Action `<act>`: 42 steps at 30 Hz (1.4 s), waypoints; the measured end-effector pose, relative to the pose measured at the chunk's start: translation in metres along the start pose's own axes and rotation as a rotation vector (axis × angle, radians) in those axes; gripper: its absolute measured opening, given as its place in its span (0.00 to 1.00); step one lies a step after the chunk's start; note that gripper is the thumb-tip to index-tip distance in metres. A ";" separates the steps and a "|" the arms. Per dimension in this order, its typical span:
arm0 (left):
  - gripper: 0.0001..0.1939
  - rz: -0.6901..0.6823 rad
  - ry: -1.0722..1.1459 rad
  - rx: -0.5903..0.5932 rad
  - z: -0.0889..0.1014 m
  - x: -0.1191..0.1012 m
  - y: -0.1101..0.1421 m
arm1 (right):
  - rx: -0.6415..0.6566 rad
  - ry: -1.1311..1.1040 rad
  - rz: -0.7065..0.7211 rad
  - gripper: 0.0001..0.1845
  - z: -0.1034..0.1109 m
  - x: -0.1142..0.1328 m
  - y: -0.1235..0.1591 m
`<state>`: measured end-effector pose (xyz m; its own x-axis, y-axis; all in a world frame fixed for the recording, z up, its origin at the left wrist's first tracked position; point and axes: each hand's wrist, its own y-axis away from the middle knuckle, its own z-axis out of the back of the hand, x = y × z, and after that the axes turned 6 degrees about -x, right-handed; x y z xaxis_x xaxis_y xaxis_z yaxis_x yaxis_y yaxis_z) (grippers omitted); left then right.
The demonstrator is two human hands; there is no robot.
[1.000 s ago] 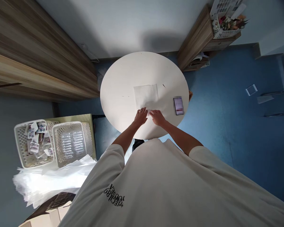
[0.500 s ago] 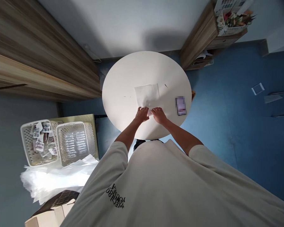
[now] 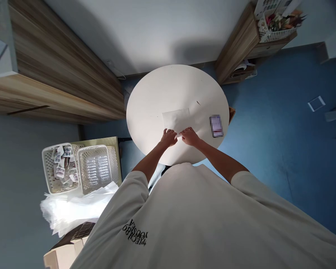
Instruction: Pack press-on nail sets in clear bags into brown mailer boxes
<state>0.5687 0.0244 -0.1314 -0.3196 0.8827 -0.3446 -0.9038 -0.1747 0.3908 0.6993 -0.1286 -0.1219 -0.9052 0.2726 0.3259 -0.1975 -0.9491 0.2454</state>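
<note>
A thin white sheet (image 3: pixel 176 116), perhaps foam wrap or soft paper, lies on the round white table (image 3: pixel 148 97). Its near end is rolled up into a small bundle between my hands. My left hand (image 3: pixel 168 138) has its fingers curled over the left end of this roll. On the right end, my right hand (image 3: pixel 189 136) rests with bent fingers. Both hands are close together near the table's front edge. Whatever may be inside the roll is hidden by the sheet and my fingers.
A phone (image 3: pixel 216 126) lies at the table's right side. To the left stand two white baskets, one with small packets (image 3: pixel 61 172), one with clear plastic pieces (image 3: pixel 98 170). Below them is a pile of white sheets (image 3: pixel 70 211) and a cardboard box (image 3: pixel 64 256). Wooden cabinets flank the table.
The sheet's flat part has become shorter as its near end is rolled away from me. My hands stay close together, with their fingers now more curled. The camera view has shifted slightly.
</note>
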 end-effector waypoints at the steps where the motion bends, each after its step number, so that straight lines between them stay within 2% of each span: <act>1: 0.20 0.011 0.006 0.043 0.001 -0.001 0.001 | 0.028 -0.012 -0.008 0.19 0.000 0.002 0.001; 4: 0.20 0.076 0.047 0.142 0.002 -0.002 0.003 | 0.094 -0.046 -0.059 0.19 -0.001 0.005 -0.001; 6: 0.21 0.117 0.072 0.144 0.001 -0.003 0.003 | 0.111 -0.065 -0.098 0.20 -0.003 0.004 -0.004; 8: 0.24 0.128 0.075 0.081 -0.001 -0.005 0.003 | 0.121 -0.090 -0.127 0.21 -0.004 0.000 -0.011; 12: 0.29 0.061 -0.005 -0.160 -0.007 -0.012 0.008 | 0.116 -0.116 -0.191 0.21 -0.008 -0.007 -0.023; 14: 0.29 0.013 -0.040 -0.204 -0.011 -0.017 0.012 | 0.088 -0.095 -0.211 0.21 -0.012 -0.009 -0.027; 18: 0.33 -0.004 -0.042 -0.148 -0.019 -0.021 0.019 | 0.029 -0.077 -0.228 0.20 -0.022 -0.009 -0.026; 22: 0.35 -0.010 -0.040 -0.117 -0.026 -0.019 0.019 | -0.081 -0.147 -0.301 0.25 -0.031 -0.009 -0.011; 24: 0.35 -0.035 -0.056 -0.117 -0.029 -0.018 0.016 | -0.167 -0.193 -0.428 0.27 -0.035 -0.011 0.002; 26: 0.36 -0.055 -0.064 -0.115 -0.031 -0.019 0.010 | -0.229 -0.244 -0.642 0.27 -0.038 -0.012 0.014; 29: 0.38 -0.076 -0.072 -0.108 -0.035 -0.022 0.001 | -0.234 -0.342 -0.936 0.27 -0.043 -0.013 0.028; 32: 0.38 -0.075 -0.089 -0.120 -0.038 -0.027 -0.003 | -0.215 -0.409 -1.077 0.25 -0.047 -0.012 0.031; 38: 0.38 -0.033 -0.086 -0.153 -0.042 -0.032 0.008 | -0.243 -0.379 -1.099 0.23 -0.052 -0.006 0.022; 42: 0.39 -0.089 -0.031 -0.130 -0.039 -0.035 0.012 | -0.172 -0.298 -1.056 0.20 -0.051 -0.004 0.021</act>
<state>0.5575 -0.0254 -0.1482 -0.2292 0.9098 -0.3461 -0.9581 -0.1481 0.2450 0.6798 -0.1574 -0.1647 -0.1293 0.9621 0.2399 -0.8864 -0.2206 0.4070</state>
